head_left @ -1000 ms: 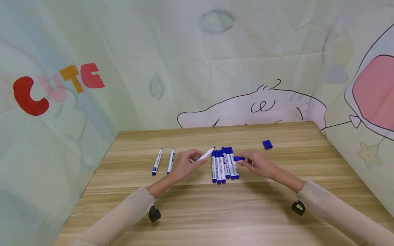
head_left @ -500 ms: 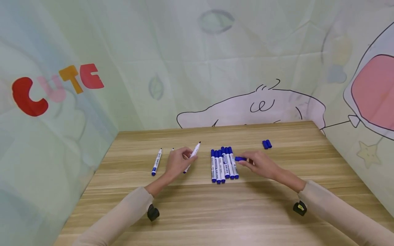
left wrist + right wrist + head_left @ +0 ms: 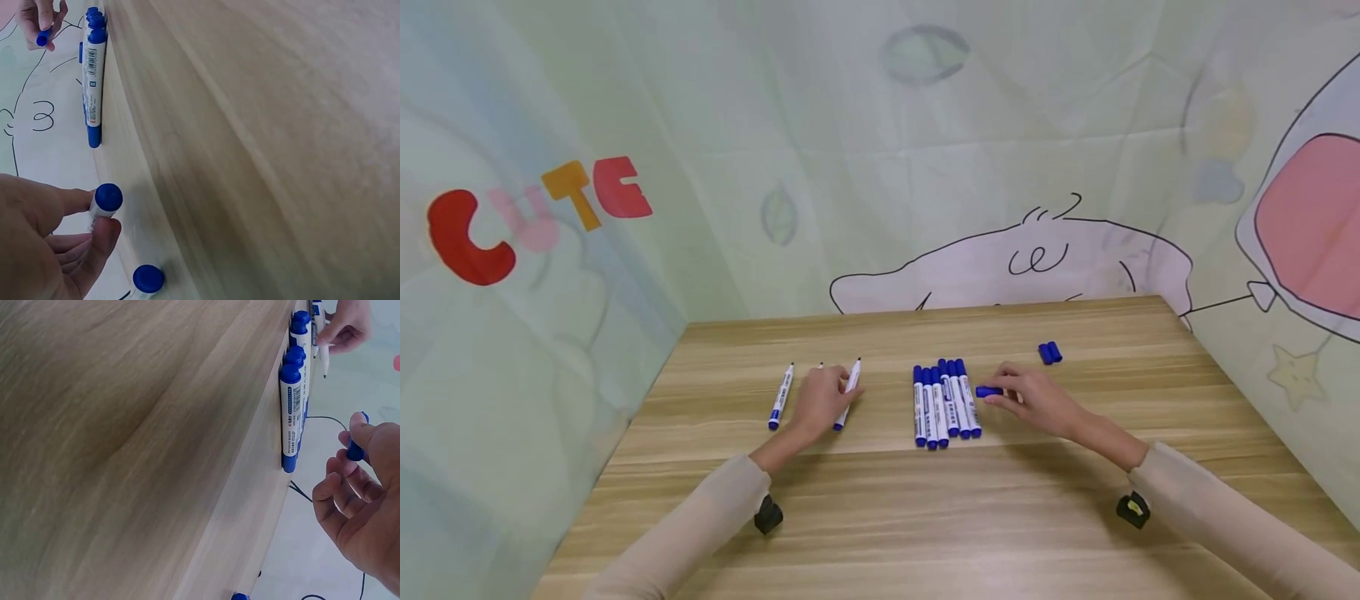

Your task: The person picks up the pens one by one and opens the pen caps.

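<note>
My left hand point(image 3: 818, 402) pinches an uncapped white marker point(image 3: 853, 385) between thumb and fingers, its dark tip pointing away from me. In the left wrist view the blue end point(image 3: 109, 197) of this marker shows between the fingertips, close over the table. Another uncapped marker point(image 3: 781, 398) lies to the left, and one more is mostly hidden behind the left hand. My right hand point(image 3: 1037, 402) pinches a blue marker cap point(image 3: 989, 392) between thumb and forefinger, its other fingers loosely curled in the right wrist view. Several capped markers point(image 3: 947, 404) lie side by side between the hands.
Two blue caps point(image 3: 1050, 352) lie together at the back right of the wooden table point(image 3: 925, 517). A printed cloth backdrop point(image 3: 722, 200) stands right behind the table and along its sides.
My left hand has carried the uncapped marker left, away from the capped row, and lowered it beside the other uncapped ones. The right hand keeps the cap nearly in place.
</note>
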`<state>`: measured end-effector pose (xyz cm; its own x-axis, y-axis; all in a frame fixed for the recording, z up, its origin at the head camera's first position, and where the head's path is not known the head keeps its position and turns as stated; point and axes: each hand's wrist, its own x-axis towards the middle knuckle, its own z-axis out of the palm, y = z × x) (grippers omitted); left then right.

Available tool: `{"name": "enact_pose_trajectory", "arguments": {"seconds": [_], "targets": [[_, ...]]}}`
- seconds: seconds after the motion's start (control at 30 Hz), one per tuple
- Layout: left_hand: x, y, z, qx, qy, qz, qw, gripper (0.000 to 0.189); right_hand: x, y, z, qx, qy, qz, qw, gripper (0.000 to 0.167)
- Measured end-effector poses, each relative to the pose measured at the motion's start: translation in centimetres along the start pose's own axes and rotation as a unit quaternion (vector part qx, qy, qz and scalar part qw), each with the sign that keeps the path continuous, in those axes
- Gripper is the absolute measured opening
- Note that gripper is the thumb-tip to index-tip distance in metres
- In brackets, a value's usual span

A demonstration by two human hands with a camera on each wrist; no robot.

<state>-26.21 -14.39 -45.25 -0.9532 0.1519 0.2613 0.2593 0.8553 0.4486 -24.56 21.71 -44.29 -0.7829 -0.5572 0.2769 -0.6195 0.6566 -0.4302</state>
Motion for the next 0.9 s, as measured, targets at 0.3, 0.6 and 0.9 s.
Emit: {"name": "enact_pose_trajectory", "arguments": {"seconds": [0.3, 0.6, 0.9], "targets": [[-0.29, -0.29, 0.3, 0.085, -0.01, 0.008, 0.9963, 0.04, 0.01, 0.35, -0.11, 0.006, -0.01, -0.009, 0.9999, 0.026], [-0.11, -0.53, 0.31, 0.129, -0.008, 0.012, 0.9916, 0.039, -0.13, 0.54, -0.08, 0.029, -0.003, -0.009, 0.9995, 0.021], [-0.1, -0.67, 0.11, 0.149, -0.016, 0.005, 0.9887, 0.04, -0.29, 0.67, -0.09, 0.025, -0.005, -0.005, 0.9997, 0.021]]}}
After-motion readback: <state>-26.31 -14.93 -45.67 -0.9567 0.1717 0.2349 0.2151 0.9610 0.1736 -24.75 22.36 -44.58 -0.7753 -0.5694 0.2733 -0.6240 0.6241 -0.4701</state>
